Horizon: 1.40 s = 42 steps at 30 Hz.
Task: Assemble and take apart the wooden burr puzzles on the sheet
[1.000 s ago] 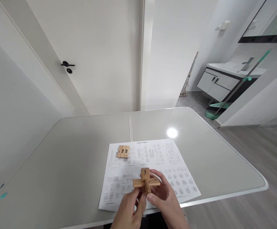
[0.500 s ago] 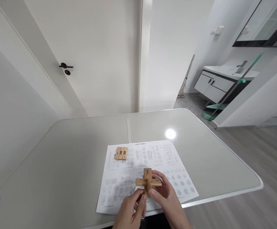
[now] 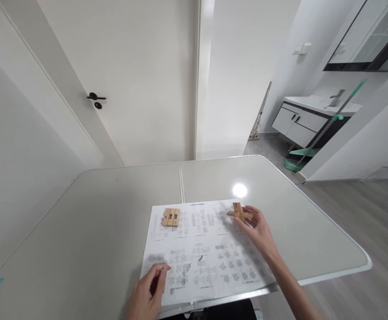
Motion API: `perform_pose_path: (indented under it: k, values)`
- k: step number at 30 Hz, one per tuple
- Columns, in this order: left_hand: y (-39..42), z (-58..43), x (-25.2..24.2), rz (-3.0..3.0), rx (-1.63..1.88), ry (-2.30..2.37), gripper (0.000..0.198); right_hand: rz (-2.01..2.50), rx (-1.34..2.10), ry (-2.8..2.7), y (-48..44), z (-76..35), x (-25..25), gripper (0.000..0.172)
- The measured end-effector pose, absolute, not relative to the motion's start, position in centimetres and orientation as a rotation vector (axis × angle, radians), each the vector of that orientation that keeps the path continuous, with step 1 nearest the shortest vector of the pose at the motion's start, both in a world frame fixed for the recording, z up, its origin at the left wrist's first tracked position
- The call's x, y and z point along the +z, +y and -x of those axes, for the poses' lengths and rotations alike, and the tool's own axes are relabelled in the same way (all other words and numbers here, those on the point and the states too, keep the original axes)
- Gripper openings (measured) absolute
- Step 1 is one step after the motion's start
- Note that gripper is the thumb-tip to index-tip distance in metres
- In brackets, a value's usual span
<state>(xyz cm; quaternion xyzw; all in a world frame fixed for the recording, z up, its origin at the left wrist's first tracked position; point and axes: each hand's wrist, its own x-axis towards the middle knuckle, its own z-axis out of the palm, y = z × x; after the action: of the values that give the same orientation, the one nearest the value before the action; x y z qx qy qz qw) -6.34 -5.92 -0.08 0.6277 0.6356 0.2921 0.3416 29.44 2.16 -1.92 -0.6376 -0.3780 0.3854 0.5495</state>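
A printed instruction sheet [image 3: 200,249] lies on the grey table [image 3: 97,231]. My right hand [image 3: 257,229] reaches to the sheet's far right corner, fingers closed on a cross-shaped wooden puzzle [image 3: 239,212] that rests on or just above the paper. My left hand [image 3: 147,291] is at the sheet's near left corner with its fingers curled, the fingertips touching the paper's edge. A second set of wooden blocks [image 3: 171,217] lies flat at the sheet's far left.
The table's rounded front edge [image 3: 314,280] runs close to my body. Behind the table stand a white door with a black handle [image 3: 95,97] and a wall. To the right are a vanity cabinet [image 3: 301,124] and a green mop [image 3: 327,129].
My right hand carried the cross puzzle from in front of me out to the sheet's far right corner. My left hand let go of the puzzle and dropped to the sheet's near left corner.
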Motion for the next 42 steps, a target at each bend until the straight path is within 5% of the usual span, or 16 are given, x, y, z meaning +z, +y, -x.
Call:
perform_pose_path:
  k: [15, 19, 25, 34, 42]
  values:
    - [-3.4, 5.8, 1.9, -1.809, 0.742, 1.7, 0.042, 1.66, 0.75, -0.993, 3.2, -29.6, -3.4, 0.088]
    - [1.0, 5.5, 1.8, -2.056, 0.85, 1.786, 0.031, 1.66, 0.487, -0.982, -1.7, -27.5, -3.2, 0.076]
    - [7.7, 4.4, -0.7, -2.357, 0.777, 1.659, 0.049, 1.587, 0.639, -1.032, -6.3, -24.5, -3.7, 0.049]
    - [7.0, 2.6, -2.4, -2.395, 0.772, 1.518, 0.031, 1.653, 0.752, -1.053, -5.7, -25.2, -5.2, 0.047]
    - [2.2, -2.5, -2.0, -2.332, 0.628, 1.262, 0.035, 1.673, 0.662, -1.158, -5.7, -25.3, -5.5, 0.045]
